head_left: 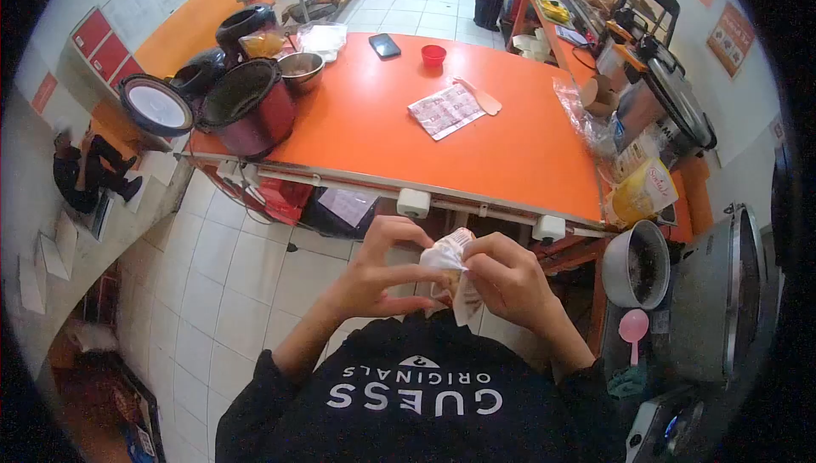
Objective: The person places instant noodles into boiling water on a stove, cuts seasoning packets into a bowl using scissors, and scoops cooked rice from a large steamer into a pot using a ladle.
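Note:
Close in front of my chest, both hands hold a small bundle in printed white paper wrapper (448, 252). My left hand (378, 272) curves round its left side, thumb and fingers against the paper. From the other side, my right hand (517, 280) pinches a fold of the wrapper, and a loose paper corner hangs below it. What lies inside the wrapper is mostly hidden. Beyond my hands, a flat printed wrapper sheet (444, 112) lies on the orange table (365, 136), with a pale pink spatula (483, 98) at its right edge.
A red cup (433, 56) and a phone (385, 45) sit farther back. At left stand a large red cooker pot (251, 114) and metal bowl (302, 72). A yellow packet (643, 191), dark-bottomed pot (636, 266) and pink ladle (633, 327) are at right. A person (85, 165) sits left.

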A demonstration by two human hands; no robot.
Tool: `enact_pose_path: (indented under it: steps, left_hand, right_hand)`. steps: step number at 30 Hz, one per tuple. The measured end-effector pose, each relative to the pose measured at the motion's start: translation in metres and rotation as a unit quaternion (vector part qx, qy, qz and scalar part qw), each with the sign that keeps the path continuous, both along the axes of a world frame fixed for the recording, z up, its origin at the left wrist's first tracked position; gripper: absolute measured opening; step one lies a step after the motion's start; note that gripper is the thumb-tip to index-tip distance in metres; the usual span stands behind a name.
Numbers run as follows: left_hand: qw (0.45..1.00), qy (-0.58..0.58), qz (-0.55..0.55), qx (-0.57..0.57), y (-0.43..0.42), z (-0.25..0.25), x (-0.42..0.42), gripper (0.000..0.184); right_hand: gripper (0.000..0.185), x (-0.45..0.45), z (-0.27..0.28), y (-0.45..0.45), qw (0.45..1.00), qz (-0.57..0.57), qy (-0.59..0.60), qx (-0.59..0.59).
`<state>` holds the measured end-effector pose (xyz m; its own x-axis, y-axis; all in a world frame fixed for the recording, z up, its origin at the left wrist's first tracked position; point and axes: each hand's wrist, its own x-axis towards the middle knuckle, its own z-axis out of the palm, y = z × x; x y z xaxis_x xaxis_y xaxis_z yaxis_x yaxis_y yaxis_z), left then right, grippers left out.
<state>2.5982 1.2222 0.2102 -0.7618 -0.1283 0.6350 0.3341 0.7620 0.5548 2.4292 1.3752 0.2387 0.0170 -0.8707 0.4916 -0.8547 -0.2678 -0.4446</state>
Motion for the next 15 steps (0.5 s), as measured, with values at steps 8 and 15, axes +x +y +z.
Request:
enact_pose_path:
  steps: [8,15]
  left_hand:
    - [0.971,-0.199,-0.133,0.027,-0.005,0.015,-0.027,0.015]
    - [0.956,-0.192,-0.215,0.050,0.003,0.003,-0.065,0.015]
  right_hand:
    - [0.021,-0.013,-0.008,0.021,0.995,-0.095,-0.032,0.007]
    - [0.046,-0.017,-0.001,0.049,0.993,-0.096,-0.033,0.059]
